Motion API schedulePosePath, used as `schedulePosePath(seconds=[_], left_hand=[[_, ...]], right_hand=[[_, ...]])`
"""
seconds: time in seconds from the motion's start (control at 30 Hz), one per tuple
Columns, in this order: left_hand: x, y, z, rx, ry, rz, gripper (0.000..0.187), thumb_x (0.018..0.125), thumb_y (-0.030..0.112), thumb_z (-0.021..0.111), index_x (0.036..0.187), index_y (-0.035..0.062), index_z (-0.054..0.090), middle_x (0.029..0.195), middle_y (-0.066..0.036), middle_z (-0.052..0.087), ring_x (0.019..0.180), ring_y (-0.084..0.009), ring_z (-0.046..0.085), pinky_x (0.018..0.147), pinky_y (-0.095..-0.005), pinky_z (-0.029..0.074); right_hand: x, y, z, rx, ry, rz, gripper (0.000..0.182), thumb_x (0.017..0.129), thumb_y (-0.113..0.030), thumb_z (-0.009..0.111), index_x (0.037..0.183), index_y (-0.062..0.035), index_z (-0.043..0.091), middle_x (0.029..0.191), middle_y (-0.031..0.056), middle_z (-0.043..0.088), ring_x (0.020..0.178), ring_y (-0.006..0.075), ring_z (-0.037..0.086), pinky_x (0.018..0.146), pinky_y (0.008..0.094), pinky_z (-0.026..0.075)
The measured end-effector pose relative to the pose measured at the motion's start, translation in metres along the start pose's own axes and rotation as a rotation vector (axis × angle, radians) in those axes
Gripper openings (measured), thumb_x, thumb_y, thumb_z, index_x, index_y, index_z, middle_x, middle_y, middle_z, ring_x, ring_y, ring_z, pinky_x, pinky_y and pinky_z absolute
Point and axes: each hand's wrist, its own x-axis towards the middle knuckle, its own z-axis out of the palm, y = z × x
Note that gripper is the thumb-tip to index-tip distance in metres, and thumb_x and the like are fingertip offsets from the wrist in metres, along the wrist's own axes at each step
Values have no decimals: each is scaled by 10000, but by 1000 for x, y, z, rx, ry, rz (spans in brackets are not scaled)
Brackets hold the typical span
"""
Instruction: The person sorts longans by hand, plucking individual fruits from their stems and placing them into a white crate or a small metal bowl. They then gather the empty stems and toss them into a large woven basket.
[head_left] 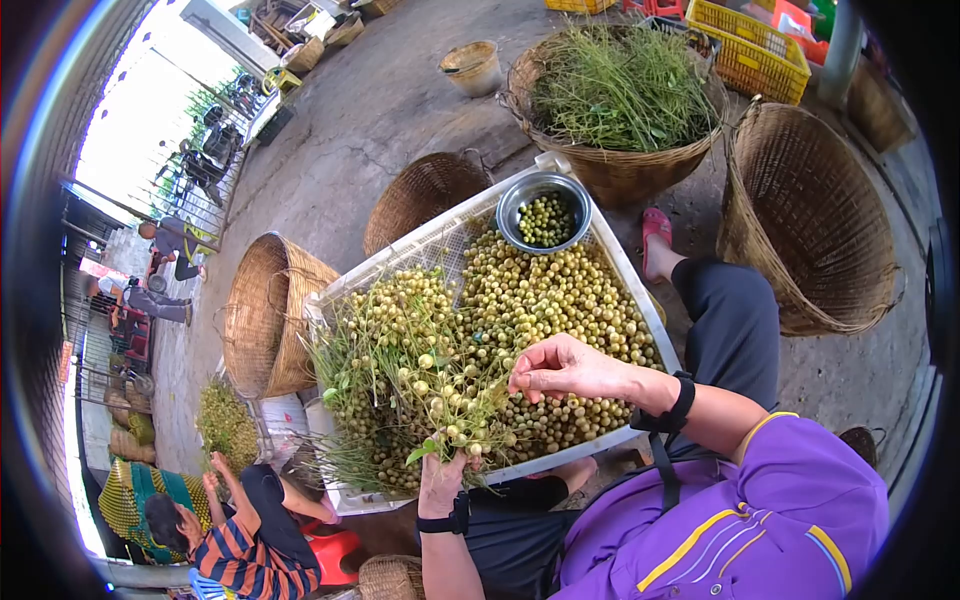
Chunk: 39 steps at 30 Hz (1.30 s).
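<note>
From my feed I look down on a white plastic crate resting across the person's lap, heaped with small round yellow-green fruits. The loose, stemless ones fill the right half, and a tangle of fruit clusters still on green stems lies over the left half. My left hand sits at the near edge of the crate, under the stems, with its fingers closed around the base of a bunch; a black watch shows on that wrist. My right hand hovers over the middle of the crate just beside the bunch, palm down, thumb and fingertips pressed together in a pinch at the stems, though I cannot tell whether a fruit sits between them. A black strap wraps that wrist too, above a purple sleeve with yellow trim. At the far corner of the crate a metal bowl holds a small share of the same fruits. Beyond it stands a woven basket full of stripped green stems, with an empty woven basket to its right and two more lying on the concrete to the left. A person in a striped shirt sits low at the left, working at another pile.
</note>
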Motion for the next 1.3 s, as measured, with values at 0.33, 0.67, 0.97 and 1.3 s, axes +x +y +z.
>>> schedulePosePath(seconds=[0.33, 0.67, 0.97, 1.3], left_hand=[[-11, -51, 5, -812, 141, -307, 306, 863, 142, 591, 1127, -1, 526, 996, -82, 615, 862, -160, 618, 699, -272, 523], [-3, -17, -11, -971, 171, -456, 238, 855, 183, 548, 1020, 12, 537, 819, -77, 582, 518, -92, 402, 451, -219, 309], [8, -11, -25, -1055, 63, -386, 265, 811, 134, 600, 1039, 21, 527, 867, -103, 591, 530, -98, 402, 466, -222, 322], [6, 17, -32, 354, -71, -131, 198, 832, 108, 601, 997, 3, 631, 861, -43, 657, 771, -114, 588, 722, -231, 445]], right_hand=[[2, 22, -21, 116, 287, 46, 189, 903, -235, 528, 953, -77, 621, 726, -39, 594, 561, 1, 451, 507, 149, 356], [9, 37, -24, 105, 363, 26, 187, 913, -183, 499, 1013, -70, 610, 811, -13, 615, 635, 35, 514, 533, 174, 403], [26, 34, -6, 307, 54, 68, 255, 931, -200, 475, 1138, -87, 574, 902, -26, 625, 596, 1, 502, 491, 130, 369], [21, 33, -8, 178, 105, 178, 231, 907, -239, 533, 1068, -96, 616, 771, -62, 594, 558, 8, 483, 490, 139, 375]])
